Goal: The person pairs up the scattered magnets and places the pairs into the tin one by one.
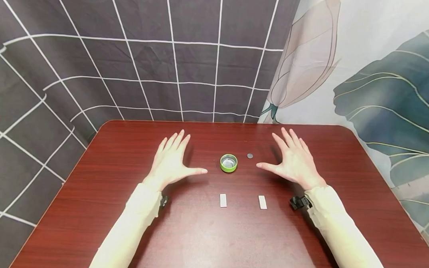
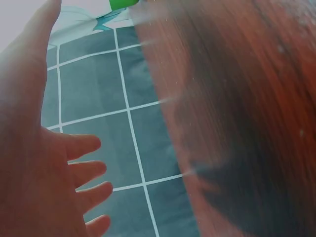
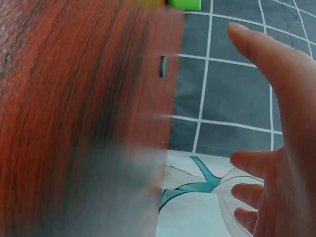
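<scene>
Between my two hands a small round green tin (image 1: 228, 169) stands on the table with its silvery inside facing up. Just right of it lies a small grey disc (image 1: 250, 156), seen as a thin dark shape in the right wrist view. My left hand (image 1: 171, 160) is to the left of the tin, fingers spread and thumb pointing at it, holding nothing. On the other side my right hand (image 1: 293, 161) spreads its fingers too, its thumb close to the disc, nothing in it. Nearer the front lie two small white rectangular pieces, a left one (image 1: 223, 200) and a right one (image 1: 262, 202).
The dark red wooden table (image 1: 195, 237) fills the lower part of the head view. Behind it hangs a grey cloth with white grid lines (image 1: 196, 65), and a white curtain with leaf and flower prints (image 1: 362, 48) is at the right.
</scene>
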`<control>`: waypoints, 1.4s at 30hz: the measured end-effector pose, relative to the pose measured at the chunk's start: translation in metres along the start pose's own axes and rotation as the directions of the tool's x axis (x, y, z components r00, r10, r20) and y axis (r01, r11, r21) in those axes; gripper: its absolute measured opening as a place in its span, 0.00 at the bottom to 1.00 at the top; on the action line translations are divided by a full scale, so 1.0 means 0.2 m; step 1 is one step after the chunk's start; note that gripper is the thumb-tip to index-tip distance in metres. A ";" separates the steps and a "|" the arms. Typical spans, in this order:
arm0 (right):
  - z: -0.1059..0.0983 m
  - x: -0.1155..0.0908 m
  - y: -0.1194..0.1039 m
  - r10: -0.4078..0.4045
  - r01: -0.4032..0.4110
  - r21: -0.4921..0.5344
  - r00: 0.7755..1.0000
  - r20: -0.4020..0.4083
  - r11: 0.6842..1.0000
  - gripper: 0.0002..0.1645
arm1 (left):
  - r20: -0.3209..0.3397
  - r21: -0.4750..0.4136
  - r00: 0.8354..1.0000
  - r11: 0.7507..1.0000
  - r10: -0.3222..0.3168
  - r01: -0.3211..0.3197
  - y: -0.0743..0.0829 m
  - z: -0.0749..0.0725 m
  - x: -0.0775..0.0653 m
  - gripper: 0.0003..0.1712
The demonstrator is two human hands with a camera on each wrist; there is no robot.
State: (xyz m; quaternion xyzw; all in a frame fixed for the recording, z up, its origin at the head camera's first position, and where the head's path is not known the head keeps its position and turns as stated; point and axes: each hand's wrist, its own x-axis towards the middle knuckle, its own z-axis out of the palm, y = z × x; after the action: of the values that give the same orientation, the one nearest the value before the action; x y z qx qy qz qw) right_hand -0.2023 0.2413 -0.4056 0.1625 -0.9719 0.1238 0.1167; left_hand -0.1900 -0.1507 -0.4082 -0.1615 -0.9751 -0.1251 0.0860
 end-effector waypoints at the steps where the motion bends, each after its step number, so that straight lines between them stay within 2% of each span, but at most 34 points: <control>1: 0.00 0.00 0.00 -0.002 0.002 0.006 1.000 -0.004 1.000 0.67 | -0.003 -0.004 1.000 1.000 0.001 -0.001 0.00 0.00 0.00 0.74; 14: -0.03 -0.02 -0.03 -0.026 0.027 0.087 1.000 -0.011 0.996 0.61 | -0.019 -0.105 0.999 0.993 0.049 -0.051 0.06 0.00 -0.02 0.71; 23: -0.06 -0.03 -0.05 -0.036 0.036 0.129 0.999 0.002 0.991 0.61 | -0.052 -0.185 0.994 0.978 0.094 -0.102 0.12 -0.01 -0.05 0.68; 29: -0.07 -0.05 -0.06 -0.025 0.022 0.166 1.000 0.015 0.986 0.59 | -0.049 -0.229 0.993 0.967 0.106 -0.115 0.15 -0.01 -0.07 0.65; 42: -0.09 -0.11 -0.08 -0.064 0.058 0.232 0.998 0.020 0.971 0.53 | -0.008 -0.287 0.988 0.946 0.156 -0.151 0.24 0.00 -0.12 0.63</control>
State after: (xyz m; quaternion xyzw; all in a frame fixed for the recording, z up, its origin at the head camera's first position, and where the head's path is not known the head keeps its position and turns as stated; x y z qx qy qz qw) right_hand -0.1738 0.2383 -0.3920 0.2063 -0.9471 0.2299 0.0872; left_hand -0.1521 -0.1141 -0.4026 -0.2485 -0.9317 -0.2570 0.0638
